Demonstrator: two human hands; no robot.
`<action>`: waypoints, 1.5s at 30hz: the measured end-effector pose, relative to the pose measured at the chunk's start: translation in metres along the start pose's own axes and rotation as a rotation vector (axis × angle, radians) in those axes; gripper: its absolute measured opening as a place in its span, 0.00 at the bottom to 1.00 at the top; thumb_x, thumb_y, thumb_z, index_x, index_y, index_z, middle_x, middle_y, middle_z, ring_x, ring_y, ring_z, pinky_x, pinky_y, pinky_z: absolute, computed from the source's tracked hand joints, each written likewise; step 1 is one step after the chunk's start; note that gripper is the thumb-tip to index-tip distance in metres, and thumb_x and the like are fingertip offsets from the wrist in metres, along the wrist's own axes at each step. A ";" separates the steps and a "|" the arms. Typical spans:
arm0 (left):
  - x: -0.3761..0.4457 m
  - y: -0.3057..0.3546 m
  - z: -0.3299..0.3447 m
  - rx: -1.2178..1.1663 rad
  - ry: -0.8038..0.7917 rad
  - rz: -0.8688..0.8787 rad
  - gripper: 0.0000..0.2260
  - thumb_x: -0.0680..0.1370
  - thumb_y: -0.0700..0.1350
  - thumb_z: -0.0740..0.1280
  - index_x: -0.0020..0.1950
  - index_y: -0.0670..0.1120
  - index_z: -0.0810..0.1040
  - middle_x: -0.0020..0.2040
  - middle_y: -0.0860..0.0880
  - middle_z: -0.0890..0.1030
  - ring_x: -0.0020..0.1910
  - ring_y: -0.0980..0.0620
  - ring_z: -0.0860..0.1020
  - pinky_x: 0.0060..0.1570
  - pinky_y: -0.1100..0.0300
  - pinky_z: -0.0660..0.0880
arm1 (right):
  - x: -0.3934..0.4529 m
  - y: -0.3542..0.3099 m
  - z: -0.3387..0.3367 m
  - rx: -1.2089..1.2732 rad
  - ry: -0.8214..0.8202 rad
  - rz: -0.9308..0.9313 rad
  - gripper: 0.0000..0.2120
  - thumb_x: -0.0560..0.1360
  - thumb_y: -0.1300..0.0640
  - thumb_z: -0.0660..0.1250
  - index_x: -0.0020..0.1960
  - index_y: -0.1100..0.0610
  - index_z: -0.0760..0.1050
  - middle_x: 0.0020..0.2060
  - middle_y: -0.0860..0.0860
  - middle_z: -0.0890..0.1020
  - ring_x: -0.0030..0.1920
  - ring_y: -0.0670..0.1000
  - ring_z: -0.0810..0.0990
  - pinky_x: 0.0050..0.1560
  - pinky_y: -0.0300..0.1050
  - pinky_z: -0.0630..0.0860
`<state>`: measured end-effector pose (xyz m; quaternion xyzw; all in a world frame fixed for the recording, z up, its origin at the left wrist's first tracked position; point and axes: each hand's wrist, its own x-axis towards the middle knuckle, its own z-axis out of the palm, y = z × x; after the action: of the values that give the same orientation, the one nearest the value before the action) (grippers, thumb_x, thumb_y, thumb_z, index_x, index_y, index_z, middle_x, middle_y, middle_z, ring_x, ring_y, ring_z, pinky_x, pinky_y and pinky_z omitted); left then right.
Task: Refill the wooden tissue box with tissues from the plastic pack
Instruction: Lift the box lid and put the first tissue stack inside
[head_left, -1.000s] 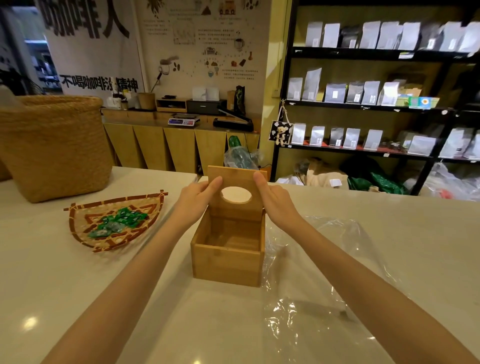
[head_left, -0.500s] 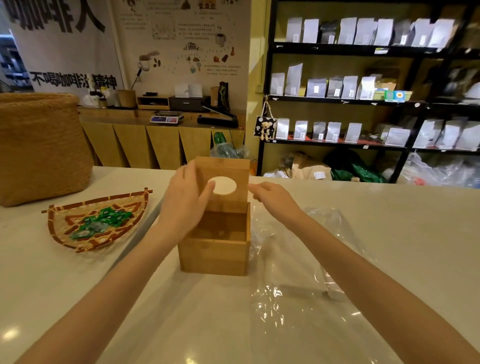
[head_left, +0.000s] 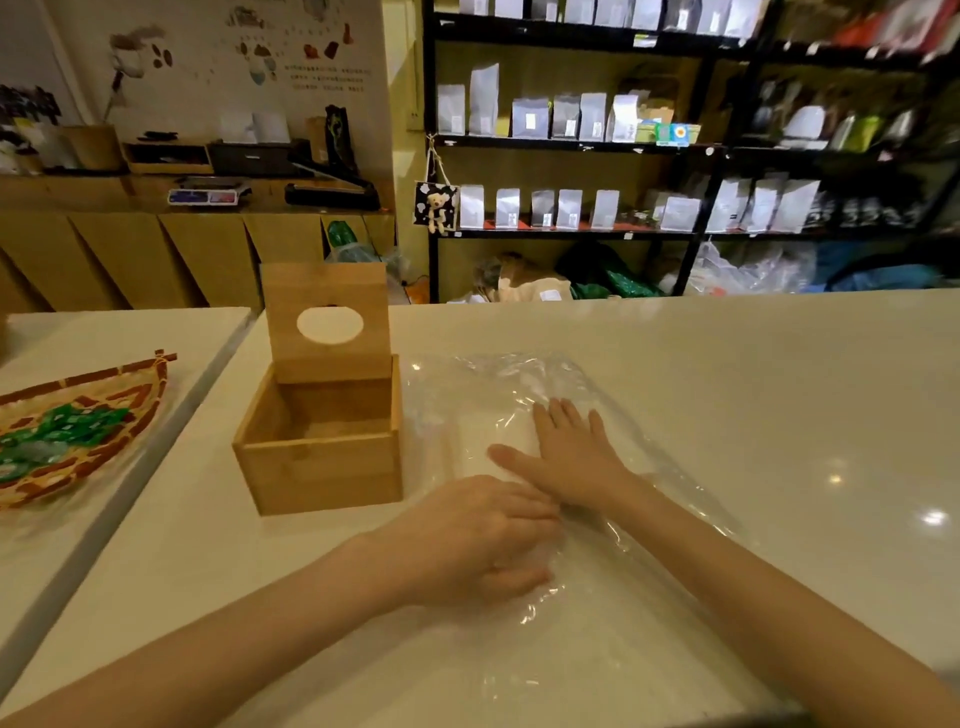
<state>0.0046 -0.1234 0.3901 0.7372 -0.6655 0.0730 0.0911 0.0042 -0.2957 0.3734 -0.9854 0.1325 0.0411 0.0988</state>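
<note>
The wooden tissue box (head_left: 317, 467) stands empty on the white counter, its lid (head_left: 327, 291) with an oval hole tipped upright at the back. To its right lies the clear plastic pack (head_left: 597, 623), crumpled, with a white stack of tissues (head_left: 488, 436) inside. My right hand (head_left: 566, 452) lies flat, fingers spread, on the tissue stack; whether it is inside or on top of the plastic I cannot tell. My left hand (head_left: 478, 535) is curled on the near part of the plastic, pinching it.
A woven tray (head_left: 135, 374) with green wrapped sweets sits at the left, across a seam in the counter (head_left: 779, 415). Behind the counter are black shelves (head_left: 571, 145) of pouches and a wooden sideboard (head_left: 156, 249) with a scale.
Both hands left the box lid, which stays upright, and came down to the right onto the plastic pack. The view has swung right and down.
</note>
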 end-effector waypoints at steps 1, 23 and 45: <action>0.004 0.001 0.005 -0.019 0.000 0.019 0.20 0.76 0.57 0.58 0.62 0.48 0.76 0.62 0.52 0.79 0.64 0.56 0.73 0.63 0.62 0.67 | 0.001 0.005 -0.001 -0.005 0.000 -0.021 0.44 0.72 0.30 0.47 0.76 0.59 0.43 0.77 0.57 0.46 0.76 0.54 0.41 0.74 0.58 0.38; 0.020 0.016 0.025 -0.249 0.291 -0.099 0.18 0.78 0.52 0.56 0.48 0.45 0.84 0.48 0.50 0.86 0.51 0.55 0.80 0.54 0.61 0.71 | -0.131 0.069 -0.045 0.602 0.073 -0.303 0.06 0.71 0.62 0.71 0.46 0.56 0.83 0.38 0.50 0.86 0.38 0.45 0.84 0.44 0.39 0.80; 0.029 -0.051 0.037 -0.289 -0.038 -0.836 0.22 0.80 0.42 0.41 0.73 0.36 0.44 0.75 0.34 0.45 0.76 0.40 0.45 0.73 0.55 0.40 | -0.072 0.003 0.018 -0.064 0.094 -0.402 0.46 0.64 0.35 0.26 0.75 0.58 0.43 0.77 0.53 0.46 0.76 0.49 0.41 0.72 0.46 0.32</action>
<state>0.0577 -0.1550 0.3592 0.9240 -0.3151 -0.0775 0.2025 -0.0671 -0.2765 0.3625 -0.9955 -0.0636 -0.0211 0.0674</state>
